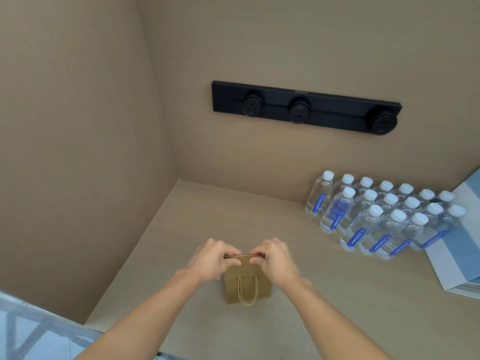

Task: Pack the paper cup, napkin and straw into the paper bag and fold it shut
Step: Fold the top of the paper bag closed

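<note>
The brown counter point(324, 294) runs well beyond the fingers on every side, and up past them on the wall hangs a black socket rail point(306, 106) with small lettering along its top edge, too faint from here to read. Off to the right of the fingers stands a crowd of water bottles point(384, 216), white-capped, each with a blue label whose print is too small to make out, and just past them a white and blue box point(457, 255). The paper bag point(246, 276) stands upright on the counter, its top edge caught between both sets of fingers, its twine handle point(248, 291) hanging down the near face below them. The left hand point(210, 259) and the right hand point(279, 258) are each pinched shut on that top fold, thumbs on the near side. No cup, napkin or straw shows; I'd guess they are inside. The risk, to my eye, is a crooked crease if one hand presses ahead of the other, or the light bag tipping toward the person under a downward push, or the fold springing open once released.
</note>
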The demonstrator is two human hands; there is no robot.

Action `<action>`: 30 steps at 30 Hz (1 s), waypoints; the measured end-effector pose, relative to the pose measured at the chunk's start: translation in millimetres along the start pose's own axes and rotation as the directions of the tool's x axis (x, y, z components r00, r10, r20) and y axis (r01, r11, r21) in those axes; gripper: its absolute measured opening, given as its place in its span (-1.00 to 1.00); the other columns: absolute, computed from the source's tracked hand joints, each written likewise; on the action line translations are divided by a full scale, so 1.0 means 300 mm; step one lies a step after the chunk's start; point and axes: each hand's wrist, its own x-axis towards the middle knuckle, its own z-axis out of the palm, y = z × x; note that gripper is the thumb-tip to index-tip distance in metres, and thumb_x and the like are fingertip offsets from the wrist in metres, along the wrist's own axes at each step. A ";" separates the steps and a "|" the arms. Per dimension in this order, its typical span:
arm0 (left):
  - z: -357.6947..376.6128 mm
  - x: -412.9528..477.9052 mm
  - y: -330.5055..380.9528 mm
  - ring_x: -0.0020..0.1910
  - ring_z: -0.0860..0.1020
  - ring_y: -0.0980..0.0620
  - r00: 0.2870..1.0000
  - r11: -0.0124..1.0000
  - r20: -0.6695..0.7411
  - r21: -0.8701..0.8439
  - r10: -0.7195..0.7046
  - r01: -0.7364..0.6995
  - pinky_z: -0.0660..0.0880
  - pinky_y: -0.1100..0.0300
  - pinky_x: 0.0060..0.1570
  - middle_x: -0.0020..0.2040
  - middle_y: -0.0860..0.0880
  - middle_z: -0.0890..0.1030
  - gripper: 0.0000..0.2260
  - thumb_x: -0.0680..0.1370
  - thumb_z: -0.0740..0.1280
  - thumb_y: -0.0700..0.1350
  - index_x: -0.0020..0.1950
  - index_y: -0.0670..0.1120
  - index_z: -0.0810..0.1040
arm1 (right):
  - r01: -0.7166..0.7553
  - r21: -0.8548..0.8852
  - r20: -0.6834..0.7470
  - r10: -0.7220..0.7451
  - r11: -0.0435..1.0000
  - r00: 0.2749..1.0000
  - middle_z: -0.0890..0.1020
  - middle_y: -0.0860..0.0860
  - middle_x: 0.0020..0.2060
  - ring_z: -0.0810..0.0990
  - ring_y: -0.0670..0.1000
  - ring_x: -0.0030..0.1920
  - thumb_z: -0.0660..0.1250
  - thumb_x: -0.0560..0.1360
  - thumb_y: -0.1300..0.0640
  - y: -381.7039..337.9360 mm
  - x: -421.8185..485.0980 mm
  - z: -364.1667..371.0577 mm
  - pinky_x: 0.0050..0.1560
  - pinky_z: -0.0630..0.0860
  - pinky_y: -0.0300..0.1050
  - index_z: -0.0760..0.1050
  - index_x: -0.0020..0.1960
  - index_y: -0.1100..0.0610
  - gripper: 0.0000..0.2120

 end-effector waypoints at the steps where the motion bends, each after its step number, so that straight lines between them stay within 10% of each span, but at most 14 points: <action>1: -0.005 0.000 -0.006 -0.63 0.51 0.19 1.000 1.000 -0.006 0.002 -0.012 0.012 0.39 0.52 -0.44 -0.15 0.29 0.69 -0.86 0.45 0.39 0.14 -0.02 0.37 0.58 | -0.014 0.019 0.014 0.014 1.000 1.000 0.68 0.03 -0.13 0.54 0.07 -0.02 0.43 0.45 0.12 0.009 0.000 -0.006 0.04 0.42 -0.16 0.69 -0.03 0.04 -0.88; 8: 0.005 0.024 -0.043 -0.41 0.61 0.23 0.998 0.993 -0.053 -0.116 -0.012 0.006 0.53 0.32 -0.12 -0.32 0.30 0.66 -0.86 0.53 0.40 -0.09 0.00 0.13 0.69 | -0.094 0.107 0.052 0.089 0.990 0.995 0.74 0.04 -0.15 0.60 -0.03 -0.13 0.40 0.46 0.26 0.056 -0.013 -0.048 -0.11 0.40 -0.31 0.70 -0.05 0.10 -0.86; 18: -0.015 0.064 -0.016 0.05 0.60 -0.03 0.995 0.996 -0.103 0.089 -0.004 0.014 0.51 0.17 0.15 0.07 -0.03 0.70 -0.71 0.56 0.31 -0.25 0.16 0.06 0.67 | -0.157 0.078 -0.017 0.159 0.984 0.987 0.73 0.09 -0.13 0.61 0.08 -0.05 0.35 0.50 0.27 0.045 -0.018 -0.038 -0.03 0.40 -0.24 0.70 -0.02 0.10 -0.82; 30: -0.029 0.044 0.044 0.44 0.37 -0.04 0.997 0.945 -0.061 0.326 0.045 -0.022 0.34 0.12 0.41 0.49 0.11 0.39 -0.56 0.55 0.27 -0.08 0.45 0.11 0.40 | -0.220 0.000 0.116 0.219 0.975 0.969 0.67 0.05 0.04 0.62 0.09 0.04 0.42 0.42 0.10 0.020 -0.015 -0.086 0.05 0.58 -0.10 0.62 0.11 0.01 -0.74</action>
